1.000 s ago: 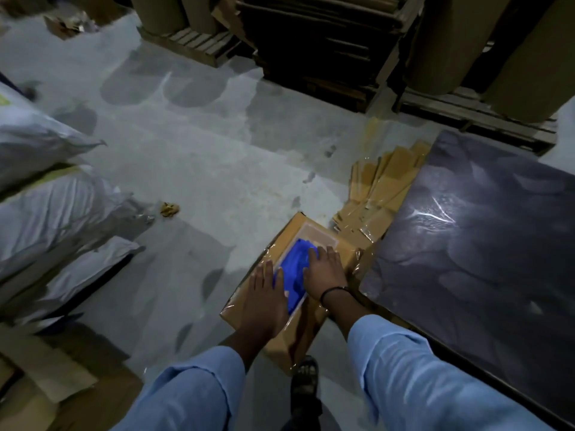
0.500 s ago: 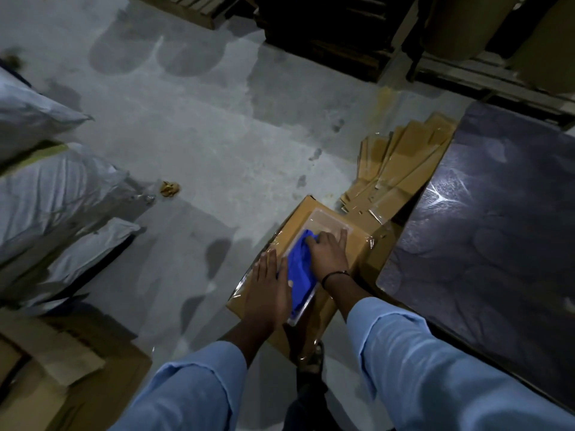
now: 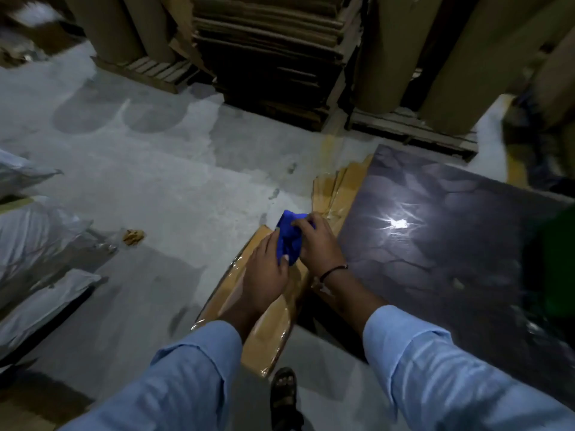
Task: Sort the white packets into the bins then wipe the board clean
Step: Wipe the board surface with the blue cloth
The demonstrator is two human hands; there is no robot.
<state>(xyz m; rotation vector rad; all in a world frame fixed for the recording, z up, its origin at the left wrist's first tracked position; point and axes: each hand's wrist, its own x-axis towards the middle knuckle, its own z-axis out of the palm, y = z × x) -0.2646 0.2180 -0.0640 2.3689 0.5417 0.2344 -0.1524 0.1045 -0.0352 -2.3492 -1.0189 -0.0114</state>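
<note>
gripping blue cloth [image 3: 290,242]: left hand [image 3: 264,276], right hand [image 3: 319,247], beside board [image 3: 441,275] edge (floor [image 3: 174,194] leftward)

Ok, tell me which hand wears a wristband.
The right hand: a dark band circles its wrist; the left hand has a bare wrist.

Grey concrete floor [image 3: 174,188], marked with dark round stains at upper left. A film-wrapped cardboard box [image 3: 267,334] lies at lower centre, flattened cardboard pieces [image 3: 339,188] just above it, and a dark glossy board [image 3: 435,259] fills the right, its left edge over those pieces. White bags [image 3: 34,231] are heaped along the left edge with a small yellow-brown scrap [image 3: 133,237] near them; wooden pallets [image 3: 155,71] across the top carry brown rolls [image 3: 392,51] and stacked cardboard sheets [image 3: 270,51], and a sandalled foot [image 3: 283,390] stands at bottom centre, just beside the box.
</note>
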